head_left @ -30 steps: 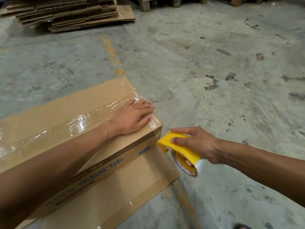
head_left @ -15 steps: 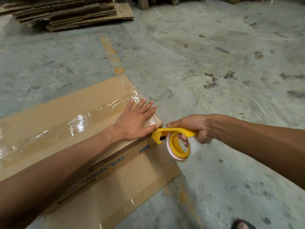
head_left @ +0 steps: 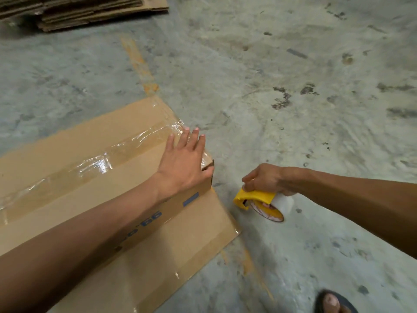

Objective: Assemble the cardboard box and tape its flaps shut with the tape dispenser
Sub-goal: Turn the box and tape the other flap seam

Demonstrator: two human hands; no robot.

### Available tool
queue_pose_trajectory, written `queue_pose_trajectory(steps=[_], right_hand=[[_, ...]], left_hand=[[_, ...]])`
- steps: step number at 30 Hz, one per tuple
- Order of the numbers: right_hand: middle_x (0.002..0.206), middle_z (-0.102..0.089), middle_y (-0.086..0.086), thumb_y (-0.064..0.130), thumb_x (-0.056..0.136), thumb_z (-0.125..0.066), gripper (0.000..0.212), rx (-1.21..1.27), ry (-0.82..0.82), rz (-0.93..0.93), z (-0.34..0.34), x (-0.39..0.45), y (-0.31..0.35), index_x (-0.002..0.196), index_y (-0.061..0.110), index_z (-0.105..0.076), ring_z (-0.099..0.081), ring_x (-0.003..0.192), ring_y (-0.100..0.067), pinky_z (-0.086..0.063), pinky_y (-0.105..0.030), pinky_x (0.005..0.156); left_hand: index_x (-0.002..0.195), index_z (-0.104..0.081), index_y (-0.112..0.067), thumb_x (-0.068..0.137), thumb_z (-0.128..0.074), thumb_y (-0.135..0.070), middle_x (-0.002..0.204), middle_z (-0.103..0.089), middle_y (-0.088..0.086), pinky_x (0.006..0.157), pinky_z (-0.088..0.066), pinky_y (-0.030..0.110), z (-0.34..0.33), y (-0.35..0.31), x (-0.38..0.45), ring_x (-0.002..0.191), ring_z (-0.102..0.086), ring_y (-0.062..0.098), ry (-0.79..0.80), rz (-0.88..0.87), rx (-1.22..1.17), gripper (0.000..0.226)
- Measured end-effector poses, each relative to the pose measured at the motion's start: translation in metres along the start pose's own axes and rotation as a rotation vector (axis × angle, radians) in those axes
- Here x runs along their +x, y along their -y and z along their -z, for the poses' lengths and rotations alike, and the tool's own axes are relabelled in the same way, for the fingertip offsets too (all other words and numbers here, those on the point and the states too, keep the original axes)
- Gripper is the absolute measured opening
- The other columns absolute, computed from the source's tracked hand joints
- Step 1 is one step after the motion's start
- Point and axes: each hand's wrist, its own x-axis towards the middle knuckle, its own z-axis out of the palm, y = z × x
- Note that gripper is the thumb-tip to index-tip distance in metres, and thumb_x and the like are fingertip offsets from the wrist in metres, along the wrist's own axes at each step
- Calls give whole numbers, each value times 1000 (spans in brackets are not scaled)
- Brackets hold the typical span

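Note:
A brown cardboard box (head_left: pixel 79 141) lies on the concrete floor at the left, with a shiny strip of clear tape (head_left: pixel 101 163) running along its top seam. My left hand (head_left: pixel 184 159) lies flat with fingers spread on the box's near right corner. My right hand (head_left: pixel 264 180) grips a yellow tape dispenser (head_left: pixel 255 197) with a roll of clear tape, held low over the floor, a short way right of the box and apart from it.
A flat cardboard sheet (head_left: pixel 169 256) lies under the box toward me. A stack of flattened cardboard (head_left: pixel 85 12) sits at the far left. A foot in a dark sandal (head_left: pixel 331 302) shows at the bottom right. Stained concrete fills the right side.
My right hand has pulled the dispenser away from the box's corner, down and to the right. My left hand stays pressed on the box's corner.

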Motion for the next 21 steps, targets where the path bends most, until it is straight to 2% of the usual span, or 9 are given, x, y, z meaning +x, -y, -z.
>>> queue_pose_trajectory(steps=[3, 6, 9, 12, 14, 17, 21], right_hand=[[127, -57, -3, 30, 90, -67, 47, -51, -19, -2, 2, 0, 0, 135, 20, -59, -54, 114, -23, -48, -37, 100], [137, -53, -5, 31, 92, -65, 49, -89, -30, 20, 4, -4, 4, 139, 20, -56, -50, 107, -20, -47, -31, 93], [139, -52, -6, 30, 93, -65, 50, -98, -34, 26, 8, -4, 5, 140, 19, -54, -49, 106, -21, -44, -28, 87], [141, -51, -6, 31, 93, -65, 51, -121, -54, 28, 13, -4, 6, 141, 18, -53, -51, 121, -26, -44, -29, 92], [141, -51, -6, 30, 93, -64, 52, -125, -68, 36, 17, -5, 7, 142, 17, -52, -50, 124, -27, -43, -27, 90], [140, -53, -7, 30, 92, -66, 52, -124, -93, 46, 21, -4, 7, 141, 17, -53, -52, 121, -27, -44, -28, 92], [139, -54, -7, 31, 92, -65, 51, -133, -125, 74, 27, -5, 11, 140, 19, -54, -52, 122, -26, -45, -31, 99]], left_hand=[[155, -10, -10, 94, -36, -56, 163, -7, 11, 120, -7, 50, -3, -11, -3, 150, -2, 30, -50, -2, 12, 80], [147, -35, -10, 96, -40, -45, 156, -30, 13, 119, -14, 46, -7, -15, -5, 147, -19, 31, -129, -130, 45, 62], [115, -65, -14, 91, -46, -40, 125, -62, 7, 111, -28, 43, -7, -13, -2, 128, -46, 28, -173, -193, 68, 41], [87, -71, -17, 88, -47, -34, 89, -69, 2, 94, -38, 41, -1, -19, 1, 97, -59, 25, -175, -184, 106, 29], [77, -72, -18, 89, -46, -28, 78, -68, 1, 91, -39, 40, 4, -25, 5, 86, -60, 23, -192, -161, 125, 30], [87, -69, -19, 94, -39, -25, 91, -69, 2, 104, -28, 44, -2, -29, 10, 99, -57, 23, -152, -125, 103, 31], [123, -58, -20, 98, -27, -32, 118, -66, -1, 109, -21, 41, -6, -25, 14, 115, -55, 22, -191, -95, -122, 42]])
